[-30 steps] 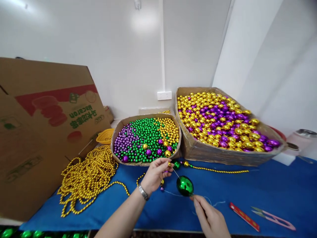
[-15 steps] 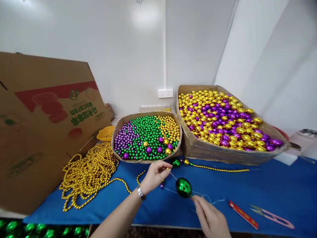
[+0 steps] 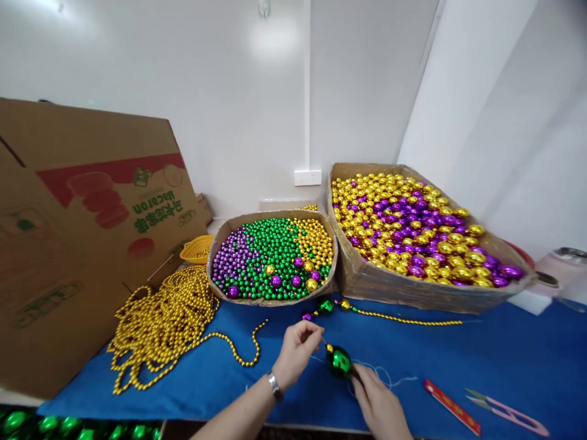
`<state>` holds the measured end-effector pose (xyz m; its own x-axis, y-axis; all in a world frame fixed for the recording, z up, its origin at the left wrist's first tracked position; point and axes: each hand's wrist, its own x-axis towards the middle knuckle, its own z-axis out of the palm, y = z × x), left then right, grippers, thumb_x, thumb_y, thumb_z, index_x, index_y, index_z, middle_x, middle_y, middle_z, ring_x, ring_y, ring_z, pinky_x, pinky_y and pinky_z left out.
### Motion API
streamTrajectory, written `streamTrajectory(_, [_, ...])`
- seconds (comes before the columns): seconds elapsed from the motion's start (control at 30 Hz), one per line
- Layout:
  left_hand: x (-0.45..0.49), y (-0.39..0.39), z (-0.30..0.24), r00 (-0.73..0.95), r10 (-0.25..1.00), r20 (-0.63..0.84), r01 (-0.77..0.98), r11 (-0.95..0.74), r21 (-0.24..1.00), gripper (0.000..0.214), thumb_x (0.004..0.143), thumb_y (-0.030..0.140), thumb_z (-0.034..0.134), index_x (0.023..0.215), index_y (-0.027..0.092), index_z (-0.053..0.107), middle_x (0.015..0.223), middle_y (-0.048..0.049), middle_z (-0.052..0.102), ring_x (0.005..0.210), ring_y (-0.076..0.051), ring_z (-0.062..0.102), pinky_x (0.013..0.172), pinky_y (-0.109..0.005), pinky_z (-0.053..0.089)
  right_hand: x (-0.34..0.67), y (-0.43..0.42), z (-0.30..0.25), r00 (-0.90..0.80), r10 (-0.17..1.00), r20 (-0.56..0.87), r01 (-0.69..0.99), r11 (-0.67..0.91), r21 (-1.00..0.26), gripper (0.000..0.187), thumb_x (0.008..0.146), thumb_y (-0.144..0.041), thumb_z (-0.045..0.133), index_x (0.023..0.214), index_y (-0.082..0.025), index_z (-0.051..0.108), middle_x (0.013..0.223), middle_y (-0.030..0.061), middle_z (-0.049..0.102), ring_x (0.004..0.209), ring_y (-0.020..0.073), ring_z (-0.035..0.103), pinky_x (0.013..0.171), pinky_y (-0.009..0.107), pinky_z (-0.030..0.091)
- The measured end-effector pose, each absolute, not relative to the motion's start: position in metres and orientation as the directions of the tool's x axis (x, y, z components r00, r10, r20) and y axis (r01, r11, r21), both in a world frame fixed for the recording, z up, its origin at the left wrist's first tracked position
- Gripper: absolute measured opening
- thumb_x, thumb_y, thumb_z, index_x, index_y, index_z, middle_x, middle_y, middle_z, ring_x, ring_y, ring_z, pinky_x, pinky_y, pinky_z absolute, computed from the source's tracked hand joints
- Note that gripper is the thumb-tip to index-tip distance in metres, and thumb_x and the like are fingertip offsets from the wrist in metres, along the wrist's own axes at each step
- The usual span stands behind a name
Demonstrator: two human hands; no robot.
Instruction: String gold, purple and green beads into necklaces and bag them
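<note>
My left hand (image 3: pixel 297 351) is pinched on a thin needle or thread just left of a big shiny green bead (image 3: pixel 340 361). My right hand (image 3: pixel 376 400) is closed behind that green bead and holds it from the right, low over the blue cloth (image 3: pixel 481 354). A pale thread (image 3: pixel 389 377) trails from the bead to the right. Just beyond the hands lies a strung run of a purple, a green and a gold bead (image 3: pixel 326 306) that continues into a gold bead strand (image 3: pixel 408 320).
A small cardboard tray (image 3: pixel 270 256) holds purple, green and gold beads; a larger box (image 3: pixel 413 235) holds gold and purple balls. A heap of gold bead strands (image 3: pixel 160 324) lies left, beside a big carton (image 3: pixel 68 232). A red strip (image 3: pixel 452 406) and pink snips (image 3: pixel 504 412) lie right.
Both hands have dropped toward me and drawn closer together, bringing the big green bead lower. The gold strand's end now lies loose on the cloth left of my left hand.
</note>
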<state>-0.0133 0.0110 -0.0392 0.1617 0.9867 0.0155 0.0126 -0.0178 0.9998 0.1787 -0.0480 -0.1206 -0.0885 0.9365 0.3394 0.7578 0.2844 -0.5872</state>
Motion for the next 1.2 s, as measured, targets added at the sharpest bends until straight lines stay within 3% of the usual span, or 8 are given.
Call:
streamTrajectory(0.13, [-0.012, 0.013, -0.006, 0.18, 0.943, 0.279, 0.184, -0.311, 0.933, 0.025, 0.083, 0.037, 0.055, 0.084, 0.016, 0.067, 0.078, -0.0043, 0.066, 0.065, -0.013, 0.056, 0.059, -0.023, 0.044, 0.174, -0.038, -0.094, -0.068, 0.903, 0.423, 0.744, 0.329, -0.582, 0.034, 0.091, -0.036, 0.039, 0.118, -0.023, 0.053, 0.113, 0.0074, 0.064, 0.102, 0.0191, 0.062, 0.08, 0.028, 0.053])
streamTrajectory(0.23, [-0.007, 0.016, 0.022, 0.212, 0.908, 0.362, 0.156, -0.397, 0.905, 0.022, 0.084, 0.034, 0.054, 0.085, 0.016, 0.067, 0.084, -0.0055, 0.067, 0.071, -0.014, 0.058, 0.064, -0.023, 0.046, 0.162, -0.027, -0.067, -0.089, 0.904, 0.419, 0.629, 0.377, -0.68, 0.033, 0.091, -0.036, 0.039, 0.117, -0.021, 0.054, 0.11, 0.0076, 0.065, 0.102, 0.0184, 0.062, 0.084, 0.028, 0.051])
streamTrajectory(0.37, [-0.001, 0.024, 0.039, 0.235, 0.926, 0.294, 0.046, -0.313, 0.949, 0.025, 0.081, 0.037, 0.058, 0.084, 0.014, 0.067, 0.081, -0.0063, 0.068, 0.069, -0.015, 0.059, 0.062, -0.024, 0.047, 0.152, -0.019, -0.045, -0.112, 0.928, 0.357, 0.487, 0.364, -0.794, 0.031, 0.093, -0.038, 0.036, 0.089, -0.02, 0.061, 0.083, 0.0048, 0.069, 0.071, 0.0166, 0.067, 0.066, 0.024, 0.053])
streamTrajectory(0.47, [0.0, 0.032, 0.042, 0.222, 0.947, 0.231, -0.038, -0.228, 0.973, 0.027, 0.078, 0.04, 0.061, 0.083, 0.014, 0.067, 0.078, -0.0058, 0.068, 0.066, -0.014, 0.059, 0.06, -0.024, 0.048, 0.152, -0.019, -0.035, -0.124, 0.943, 0.309, 0.46, 0.331, -0.824, 0.031, 0.094, -0.038, 0.035, 0.091, -0.02, 0.06, 0.073, 0.0017, 0.068, 0.054, 0.0132, 0.062, 0.055, 0.022, 0.051])
streamTrajectory(0.77, [0.005, 0.036, 0.047, 0.189, 0.943, 0.274, -0.123, -0.254, 0.959, 0.026, 0.08, 0.039, 0.059, 0.09, 0.015, 0.064, 0.09, -0.0073, 0.067, 0.076, -0.016, 0.061, 0.066, -0.026, 0.048, 0.164, -0.017, -0.009, -0.11, 0.97, 0.218, 0.396, 0.244, -0.885, 0.025, 0.091, -0.041, 0.04, 0.089, -0.021, 0.055, 0.084, 0.0034, 0.066, 0.054, 0.0117, 0.059, 0.055, 0.023, 0.048])
streamTrajectory(0.93, [0.01, 0.023, 0.003, 0.497, 0.788, 0.363, 0.127, -0.48, 0.868, 0.05, 0.079, 0.036, 0.06, 0.125, 0.02, 0.049, 0.121, -0.011, 0.057, 0.109, -0.024, 0.054, 0.091, -0.036, 0.043, 0.169, -0.022, 0.008, -0.074, 0.971, 0.225, 0.329, 0.237, -0.914, 0.025, 0.093, -0.041, 0.035, 0.092, -0.02, 0.049, 0.061, -0.004, 0.054, 0.05, 0.0102, 0.053, 0.052, 0.021, 0.044])
streamTrajectory(1.03, [0.02, 0.02, -0.036, 0.718, 0.636, 0.285, 0.292, -0.646, 0.706, 0.062, 0.07, 0.04, 0.068, 0.125, 0.02, 0.048, 0.121, -0.0117, 0.057, 0.113, -0.028, 0.05, 0.098, -0.043, 0.036, 0.17, -0.03, 0.026, -0.033, 0.971, 0.237, 0.203, 0.239, -0.95, 0.025, 0.091, -0.043, 0.04, 0.091, -0.02, 0.05, 0.056, -0.0058, 0.046, 0.051, 0.0101, 0.05, 0.051, 0.022, 0.043])
streamTrajectory(1.2, [0.026, 0.027, -0.071, 0.729, 0.676, 0.107, 0.563, -0.681, 0.467, 0.045, 0.075, 0.026, 0.059, 0.118, 0.019, 0.05, 0.115, -0.0125, 0.057, 0.11, -0.03, 0.05, 0.094, -0.047, 0.036, 0.212, -0.04, 0.067, 0.304, 0.906, 0.294, -0.048, 0.323, -0.945, 0.023, 0.083, -0.043, 0.058, 0.088, -0.021, 0.054, 0.053, -0.0064, 0.041, 0.048, 0.0084, 0.043, 0.045, 0.022, 0.036])
